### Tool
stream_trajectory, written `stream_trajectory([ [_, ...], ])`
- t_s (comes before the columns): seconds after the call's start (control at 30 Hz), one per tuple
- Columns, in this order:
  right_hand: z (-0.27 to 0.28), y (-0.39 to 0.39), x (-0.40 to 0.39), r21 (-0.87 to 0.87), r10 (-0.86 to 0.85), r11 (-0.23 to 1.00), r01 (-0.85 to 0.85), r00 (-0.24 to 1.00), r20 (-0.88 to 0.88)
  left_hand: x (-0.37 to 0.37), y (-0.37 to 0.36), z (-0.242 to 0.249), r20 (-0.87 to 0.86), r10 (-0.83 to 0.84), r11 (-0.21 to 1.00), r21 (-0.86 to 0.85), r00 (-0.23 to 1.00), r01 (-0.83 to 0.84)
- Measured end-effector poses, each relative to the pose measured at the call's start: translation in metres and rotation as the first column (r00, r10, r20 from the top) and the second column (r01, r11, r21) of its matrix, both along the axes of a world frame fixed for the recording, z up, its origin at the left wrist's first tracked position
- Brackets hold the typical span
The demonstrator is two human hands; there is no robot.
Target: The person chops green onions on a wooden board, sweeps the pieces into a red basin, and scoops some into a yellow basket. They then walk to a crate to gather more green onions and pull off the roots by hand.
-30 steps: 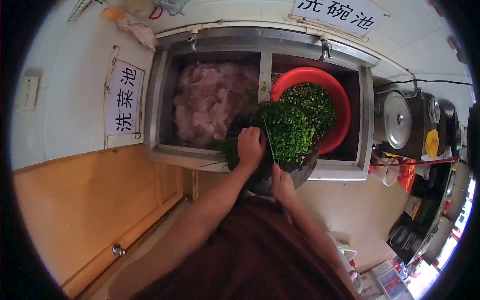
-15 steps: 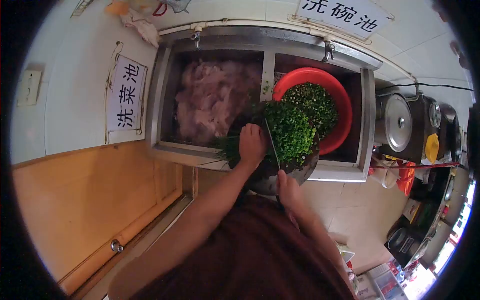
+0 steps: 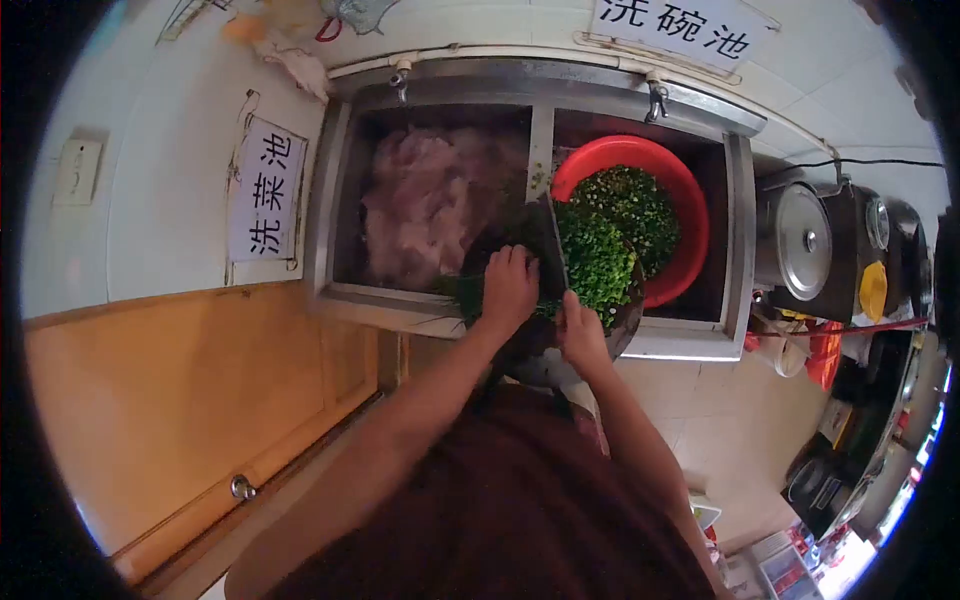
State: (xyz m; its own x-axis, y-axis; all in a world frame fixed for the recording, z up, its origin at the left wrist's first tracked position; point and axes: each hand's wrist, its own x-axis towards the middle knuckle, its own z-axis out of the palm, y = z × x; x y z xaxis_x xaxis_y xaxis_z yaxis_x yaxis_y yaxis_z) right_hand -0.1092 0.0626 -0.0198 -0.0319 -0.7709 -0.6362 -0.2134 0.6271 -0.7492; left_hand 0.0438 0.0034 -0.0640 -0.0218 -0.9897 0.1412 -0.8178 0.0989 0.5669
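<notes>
My left hand (image 3: 509, 286) presses down on a bunch of green stalks (image 3: 462, 292) lying on a dark round chopping board (image 3: 610, 335) over the sink's front edge. My right hand (image 3: 581, 333) grips a cleaver (image 3: 552, 243), its blade upright and pushed against the pile of chopped greens (image 3: 598, 262) on the board. Just behind the board, a red basin (image 3: 690, 215) holds more chopped greens (image 3: 628, 202).
A steel double sink (image 3: 735, 250) lies ahead; its left bay holds pale pink meat (image 3: 425, 200). Two taps (image 3: 652, 98) sit on the back rim. Signs hang on the white wall. A wooden door (image 3: 190, 400) is at left, big lidded pots (image 3: 800, 240) at right.
My right hand has moved forward with the cleaver, pushing the chopped greens toward the red basin; the pile on the board looks narrower. My left hand stays on the stalks.
</notes>
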Motion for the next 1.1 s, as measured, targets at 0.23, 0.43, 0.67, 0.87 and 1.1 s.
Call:
stream_trajectory([
  [0.23, 0.028, 0.035, -0.006, 0.0, 0.13, 0.991, -0.131, 0.99, -0.044, 0.014, 0.005, 0.008, 0.023, -0.028, 0.999, -0.026, 0.999, 0.029],
  [0.43, 0.008, 0.061, 0.015, 0.093, 0.18, 0.982, -0.161, 0.952, -0.248, 0.016, 0.009, -0.007, 0.062, -0.023, 0.992, -0.119, 0.998, 0.031],
  [0.67, -0.026, -0.032, 0.048, -0.213, 0.041, 0.971, -0.108, 0.955, -0.295, 0.02, 0.009, -0.007, 0.088, -0.112, 0.988, -0.1, 0.99, 0.121],
  [0.87, 0.016, 0.02, 0.015, -0.14, 0.155, 0.971, -0.193, 0.957, -0.243, 0.016, 0.007, -0.012, 0.079, -0.049, 0.991, -0.117, 0.996, 0.058],
  [1.1, 0.0, 0.064, 0.022, 0.057, 0.167, 0.986, -0.158, 0.96, -0.223, 0.018, 0.008, -0.018, 0.1, -0.053, 0.998, -0.02, 0.994, 0.055],
])
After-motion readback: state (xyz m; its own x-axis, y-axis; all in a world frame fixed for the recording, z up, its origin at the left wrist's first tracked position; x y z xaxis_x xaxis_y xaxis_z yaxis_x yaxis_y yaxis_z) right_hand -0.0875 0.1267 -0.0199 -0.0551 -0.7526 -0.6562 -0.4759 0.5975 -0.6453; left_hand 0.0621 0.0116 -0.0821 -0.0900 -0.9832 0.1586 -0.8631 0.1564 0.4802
